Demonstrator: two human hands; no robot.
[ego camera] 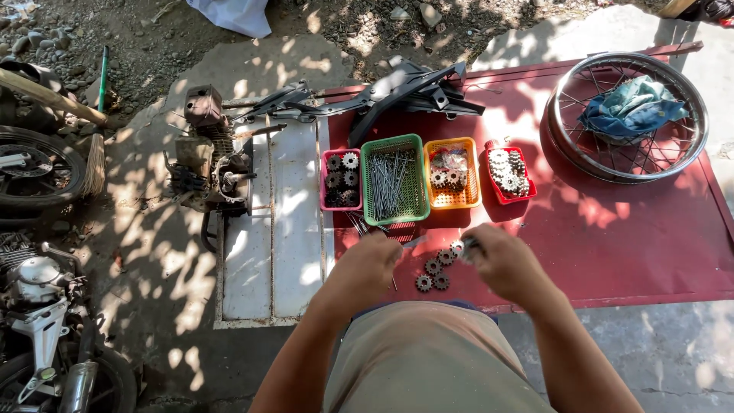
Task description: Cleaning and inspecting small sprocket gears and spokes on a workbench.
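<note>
While dappled shade falls across the red metal panel (612,245), both hands work close together at its near edge. The left hand (368,264) is curled, its fingers drawn in towards the palm, and a thin metal piece (413,242) pokes out from it towards the right; how firmly the fingertips grip it cannot be told from the blur. The right hand (501,260) is closed too, fingers bunched around a small pale sprocket (463,248) at its inner edge. Between and just below the two hands lies a cluster of small dark sprockets (436,272), flat on the panel, a few touching each other.

Beyond the hands stands a row of four little baskets: a pink basket (341,180) with sprockets, a green basket (394,179) full of long thin metal rods, an orange basket (452,173) with more small toothed parts, and a red tray (509,174) heaped with pale gears. Far right on the panel rests a spoked wheel rim (628,116) with a blue-green rag (633,107) bundled in its middle. Black frame parts (397,90) lie along the far edge. Left of the panel sits a rusty engine block (208,153) on the ground beside a white sheet (271,229).
</note>
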